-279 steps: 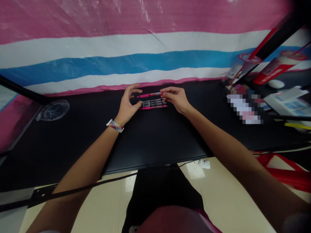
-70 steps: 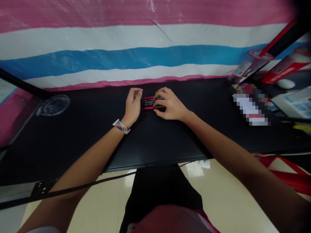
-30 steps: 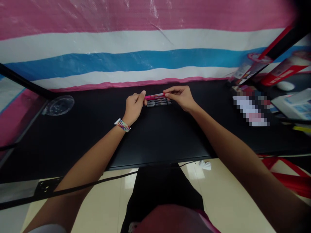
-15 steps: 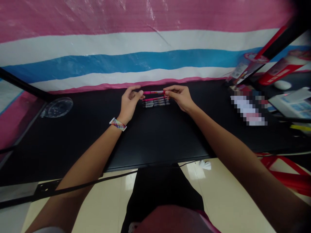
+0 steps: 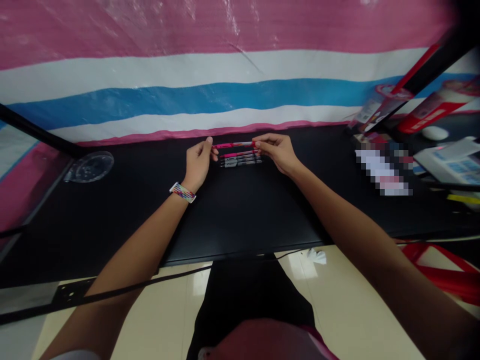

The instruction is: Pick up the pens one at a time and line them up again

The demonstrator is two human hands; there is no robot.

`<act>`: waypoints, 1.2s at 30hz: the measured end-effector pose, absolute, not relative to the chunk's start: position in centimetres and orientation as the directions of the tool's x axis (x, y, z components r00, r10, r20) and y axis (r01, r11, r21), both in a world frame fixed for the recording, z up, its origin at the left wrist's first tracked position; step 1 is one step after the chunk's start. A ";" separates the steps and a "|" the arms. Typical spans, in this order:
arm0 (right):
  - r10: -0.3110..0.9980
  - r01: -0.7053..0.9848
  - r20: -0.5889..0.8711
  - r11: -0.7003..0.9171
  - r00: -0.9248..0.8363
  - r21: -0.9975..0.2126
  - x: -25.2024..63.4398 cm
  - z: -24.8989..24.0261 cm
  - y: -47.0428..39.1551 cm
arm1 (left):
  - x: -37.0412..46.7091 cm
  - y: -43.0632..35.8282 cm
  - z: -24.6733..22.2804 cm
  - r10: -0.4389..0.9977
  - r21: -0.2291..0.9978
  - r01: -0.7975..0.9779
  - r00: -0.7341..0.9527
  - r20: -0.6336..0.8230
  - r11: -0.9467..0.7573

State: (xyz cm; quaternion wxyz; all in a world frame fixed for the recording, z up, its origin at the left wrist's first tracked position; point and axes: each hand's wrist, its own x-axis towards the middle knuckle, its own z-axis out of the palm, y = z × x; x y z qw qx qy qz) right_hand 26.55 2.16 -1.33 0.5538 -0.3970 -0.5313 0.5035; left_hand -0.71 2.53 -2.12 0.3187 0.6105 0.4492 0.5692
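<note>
A pink pen (image 5: 234, 145) lies level between my two hands at the back of the black desk. The fingers of my left hand (image 5: 197, 162) are closed at its left end, thumb on top. My right hand (image 5: 278, 154) pinches the right end between thumb and fingers. Just in front, a second pink pen (image 5: 240, 154) and several grey-and-black pens (image 5: 242, 162) rest side by side, roughly parallel to the held one. The right fingertips are close to the ends of these pens and partly cover them.
On the left of the desk (image 5: 240, 215) sits a clear plastic lid (image 5: 92, 166). At the right are a clear cup (image 5: 378, 107) with a red straw, a red-and-white container (image 5: 435, 107), a white mouse (image 5: 435, 132) and a pale device with keys (image 5: 450, 160). A striped sheet (image 5: 225, 95) hangs behind.
My left thumb and fingers have shifted left along the pink pen, baring more of its left end. My right hand keeps its pinch almost unmoved.
</note>
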 end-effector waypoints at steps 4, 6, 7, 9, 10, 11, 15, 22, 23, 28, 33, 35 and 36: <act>0.979 -0.127 0.189 0.179 -0.071 -0.976 26.6 -1.7 2.4 | -0.8 2.4 -2.0 0.914 0.910 0.110 -0.036 0.404 -0.399; 0.978 -0.128 0.195 0.185 -0.074 -0.974 26.7 -1.9 2.5 | -0.9 2.5 -2.0 0.903 0.896 0.143 -0.038 0.429 -0.420; 0.977 -0.126 0.201 0.190 -0.077 -0.974 26.7 -1.9 2.5 | -0.9 2.5 -2.1 0.899 0.889 0.176 -0.043 0.437 -0.423; 0.973 -0.117 0.217 0.206 -0.083 -0.971 26.7 -2.0 2.6 | -1.0 2.7 -2.2 0.895 0.878 0.233 -0.057 0.442 -0.419; 0.970 -0.113 0.229 0.220 -0.081 -0.969 26.7 -2.1 2.6 | -1.1 2.8 -2.3 0.894 0.875 0.249 -0.063 0.443 -0.416; 0.967 -0.110 0.244 0.235 -0.075 -0.966 26.7 -2.1 2.7 | -1.1 2.8 -2.4 0.892 0.873 0.253 -0.070 0.446 -0.416; 0.958 -0.095 0.287 0.287 0.007 -0.953 26.9 -2.0 3.0 | -1.2 3.0 -2.6 0.885 0.880 0.200 -0.091 0.456 -0.432; 0.953 -0.052 0.243 0.256 0.183 -0.965 27.4 -2.1 3.7 | -1.2 2.8 -2.4 0.893 0.893 0.160 -0.104 0.438 -0.420; 0.951 -0.062 0.250 0.265 0.184 -0.962 27.4 -2.0 3.7 | -1.2 2.8 -2.4 0.893 0.893 0.161 -0.102 0.438 -0.419; 0.958 -0.075 0.284 0.282 -0.026 -0.957 27.1 -1.8 3.0 | -1.3 2.4 -2.0 0.913 0.882 0.236 0.071 0.402 -0.407; 0.965 -0.087 0.248 0.240 -0.089 -0.967 26.8 -1.9 2.6 | -1.5 2.0 -1.4 0.893 0.807 0.396 0.090 0.441 -0.438; 0.970 -0.117 0.227 0.217 -0.085 -0.969 26.8 -1.9 2.6 | -1.4 2.0 -1.4 0.886 0.789 0.416 0.102 0.453 -0.451; 0.973 -0.137 0.214 0.202 -0.082 -0.970 26.7 -1.8 2.6 | -1.3 2.0 -1.5 0.877 0.787 0.401 0.113 0.466 -0.470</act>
